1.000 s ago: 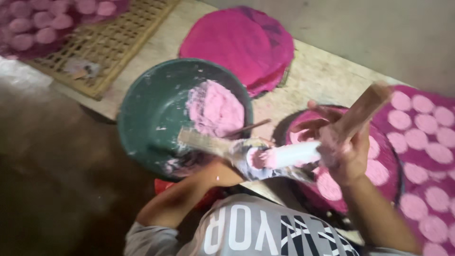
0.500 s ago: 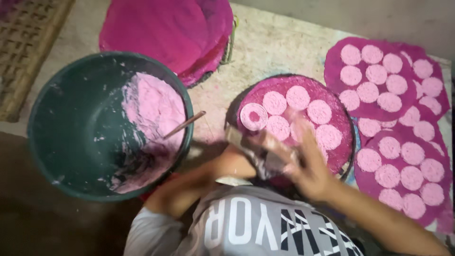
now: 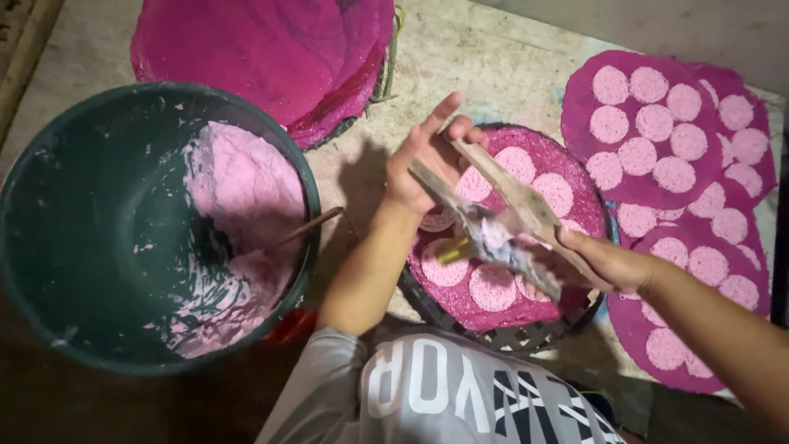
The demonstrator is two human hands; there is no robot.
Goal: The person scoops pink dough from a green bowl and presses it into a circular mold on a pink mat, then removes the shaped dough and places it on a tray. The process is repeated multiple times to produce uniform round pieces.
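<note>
The left hand [image 3: 427, 160] gripped one end of a flat wooden stick [image 3: 514, 193], fingers partly spread; the right hand [image 3: 604, 263] held a second, paste-smeared stick [image 3: 485, 230] crossed against it above a round magenta mat [image 3: 567, 164] dotted with pale pink discs [image 3: 493, 288]; that mat lay on a woven tray [image 3: 526, 335]; to the left stood a dark green basin [image 3: 90, 238] with pink paste [image 3: 242, 185] and a thin stick [image 3: 308, 228] leaning at its rim; a stack of bare magenta mats [image 3: 263, 49] sat behind; more disc-covered mats [image 3: 682, 140] lay to the right.

Grey short-sleeved shirt [image 3: 427, 395], large white block lettering across chest; forearms bare.
</note>
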